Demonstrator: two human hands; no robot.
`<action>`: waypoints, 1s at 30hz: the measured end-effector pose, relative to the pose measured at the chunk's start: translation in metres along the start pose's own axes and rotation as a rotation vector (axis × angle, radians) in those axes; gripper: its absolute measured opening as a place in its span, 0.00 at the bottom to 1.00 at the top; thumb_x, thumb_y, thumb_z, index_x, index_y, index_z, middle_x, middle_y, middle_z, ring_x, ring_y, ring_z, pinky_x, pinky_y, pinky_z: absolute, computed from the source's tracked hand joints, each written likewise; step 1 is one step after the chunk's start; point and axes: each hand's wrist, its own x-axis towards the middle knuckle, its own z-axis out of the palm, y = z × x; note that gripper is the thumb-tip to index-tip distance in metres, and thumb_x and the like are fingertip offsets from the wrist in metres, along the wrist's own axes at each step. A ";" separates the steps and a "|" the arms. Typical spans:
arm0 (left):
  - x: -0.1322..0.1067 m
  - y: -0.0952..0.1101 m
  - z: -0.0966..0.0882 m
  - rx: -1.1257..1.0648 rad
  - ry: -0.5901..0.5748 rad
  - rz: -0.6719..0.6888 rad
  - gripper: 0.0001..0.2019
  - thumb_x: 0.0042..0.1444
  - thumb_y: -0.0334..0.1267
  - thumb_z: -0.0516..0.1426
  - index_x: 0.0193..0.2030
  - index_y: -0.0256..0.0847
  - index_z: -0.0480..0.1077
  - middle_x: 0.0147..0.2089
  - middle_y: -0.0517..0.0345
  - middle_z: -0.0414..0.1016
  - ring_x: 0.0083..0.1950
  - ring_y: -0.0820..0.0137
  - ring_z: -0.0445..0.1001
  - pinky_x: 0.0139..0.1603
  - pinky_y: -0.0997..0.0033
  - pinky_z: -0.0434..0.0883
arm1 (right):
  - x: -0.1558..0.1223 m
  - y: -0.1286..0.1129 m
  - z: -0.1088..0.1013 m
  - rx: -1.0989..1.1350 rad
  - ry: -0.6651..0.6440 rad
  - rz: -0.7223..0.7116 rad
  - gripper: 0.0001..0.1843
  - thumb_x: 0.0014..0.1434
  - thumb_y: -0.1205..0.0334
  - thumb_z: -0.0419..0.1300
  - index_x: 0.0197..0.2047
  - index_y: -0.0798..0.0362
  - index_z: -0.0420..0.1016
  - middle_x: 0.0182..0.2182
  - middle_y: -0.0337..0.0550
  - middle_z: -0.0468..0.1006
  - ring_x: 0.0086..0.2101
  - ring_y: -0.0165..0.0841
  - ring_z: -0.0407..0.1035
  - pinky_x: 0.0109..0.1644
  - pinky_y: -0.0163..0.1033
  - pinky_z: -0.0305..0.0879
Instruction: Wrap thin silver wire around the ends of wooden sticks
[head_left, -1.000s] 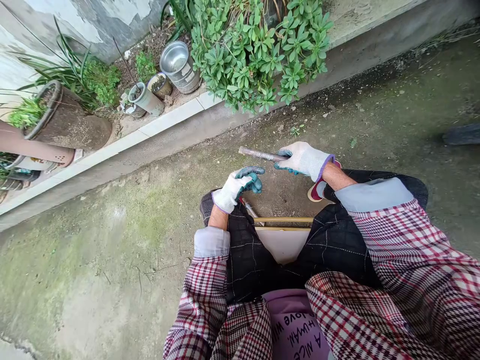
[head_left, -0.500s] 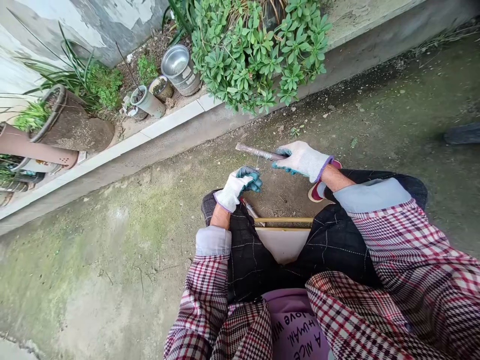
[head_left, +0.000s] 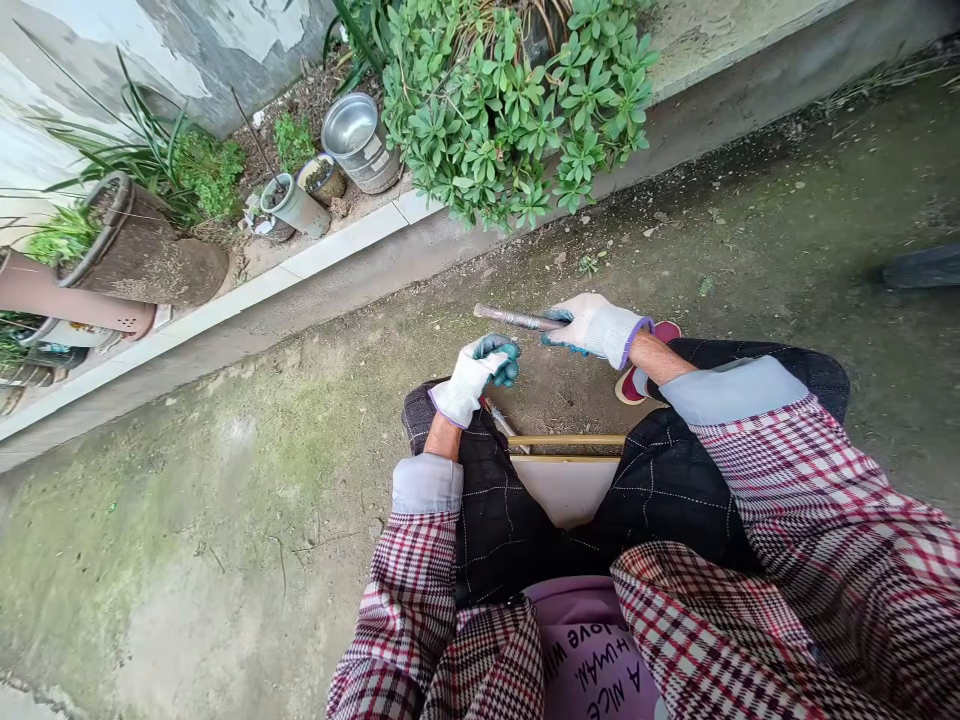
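My right hand [head_left: 596, 327], in a white glove with teal fingers, is closed round one end of a short grey metal rod [head_left: 514, 319] that points left, held above the ground in front of my knees. My left hand [head_left: 472, 377], gloved the same way, is curled shut just below the rod's free end; what its fingers pinch is too small to make out. A thin rod-like tool [head_left: 499, 418] lies on the ground under my left wrist. I sit on a low stool [head_left: 566, 470] with my knees apart.
A raised kerb [head_left: 352, 235] runs across ahead. Behind it stand a leafy green plant [head_left: 517, 105], a metal bucket [head_left: 358, 140], small pots [head_left: 296, 203] and a large tipped clay pot [head_left: 127, 245]. Mossy concrete ground [head_left: 225, 470] spreads to the left. A dark object [head_left: 922, 268] lies at far right.
My right hand has drawn the rod slightly down and toward me. My left hand has closed tighter and come nearer the rod's end.
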 end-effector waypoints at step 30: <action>0.004 -0.001 0.000 -0.176 0.000 0.053 0.24 0.43 0.56 0.74 0.34 0.37 0.75 0.17 0.72 0.57 0.17 0.81 0.52 0.18 0.77 0.56 | -0.003 0.000 0.000 0.201 0.049 -0.029 0.13 0.61 0.55 0.64 0.45 0.53 0.82 0.23 0.34 0.74 0.22 0.28 0.66 0.26 0.33 0.58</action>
